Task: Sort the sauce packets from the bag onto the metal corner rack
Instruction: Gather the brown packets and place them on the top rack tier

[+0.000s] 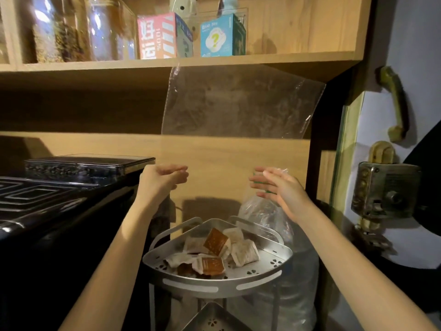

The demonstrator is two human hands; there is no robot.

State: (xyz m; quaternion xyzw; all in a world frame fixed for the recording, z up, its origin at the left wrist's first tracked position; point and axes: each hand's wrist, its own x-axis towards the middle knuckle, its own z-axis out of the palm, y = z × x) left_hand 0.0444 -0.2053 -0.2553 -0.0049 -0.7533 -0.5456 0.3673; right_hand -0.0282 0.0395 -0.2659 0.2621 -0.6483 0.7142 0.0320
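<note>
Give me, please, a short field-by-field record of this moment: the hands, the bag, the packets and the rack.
left hand: left hand raised above the rack, fingers loosely curled, holding nothing visible
right hand: right hand raised, fingers straight, beside crumpled plastic; any grip cannot be told
bag: clear plastic bag aloft before the wooden shelf, touching neither hand
packets: sauce packets, white and brown, piled on the top tier
rack: metal corner rack, a lower tier visible beneath
</note>
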